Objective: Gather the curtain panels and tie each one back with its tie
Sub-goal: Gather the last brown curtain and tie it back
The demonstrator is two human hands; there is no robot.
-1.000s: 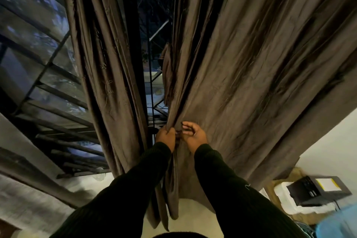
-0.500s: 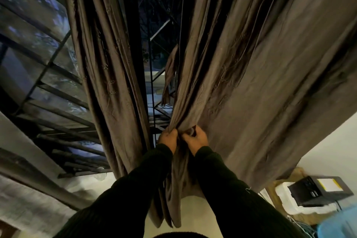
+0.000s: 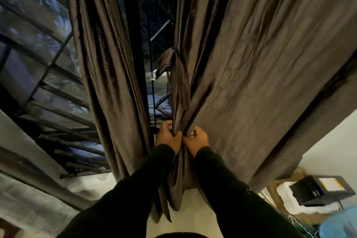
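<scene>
Two brown satin curtain panels hang before a barred window. The right curtain panel (image 3: 251, 63) is wide; its inner edge is bunched into folds at the centre. My left hand (image 3: 168, 137) and my right hand (image 3: 197, 139) sit side by side, both gripping that bunched edge with curled fingers. A matching fabric tie (image 3: 177, 75) hangs along the edge just above my hands, its upper end looped and sticking out to the left. The left curtain panel (image 3: 104, 63) hangs loose and untouched.
A dark window with a metal grille (image 3: 48, 75) fills the left and the gap between the panels. At the lower right stand a black device with a yellow label (image 3: 316, 189), white cloth, cables and a blue object (image 3: 340, 224).
My hands have pulled more of the right panel's edge together and now clench it tightly. The tie has swung into view above them.
</scene>
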